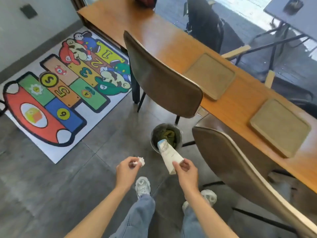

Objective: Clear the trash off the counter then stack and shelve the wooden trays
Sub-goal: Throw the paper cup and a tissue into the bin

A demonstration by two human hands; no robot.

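We see our left hand at about 7 o'clock from the small round bin, its fingers curled nearly closed around a crumpled white wad of paper pinched at the fingertips. Our right hand, at about 5 o'clock from the bin, is closed in a pinch on the wide end of a white paper cup, thumb on the near side and fingers behind it. The cup is tilted, its narrow end pointing toward 11 o'clock and reaching over the bin's rim; whether it touches the rim we cannot tell. Something dark green lies in the bin, too blurred to name.

Two wooden trays stay on the bench: the far tray at 1 o'clock from the bin and the near tray at 3 o'clock, well apart from each other. A brown chair back covers part of the bench edge, and a second chair hides the floor under the near tray. The printing on the cup is unreadable. Our forearms run off the bottom edge.
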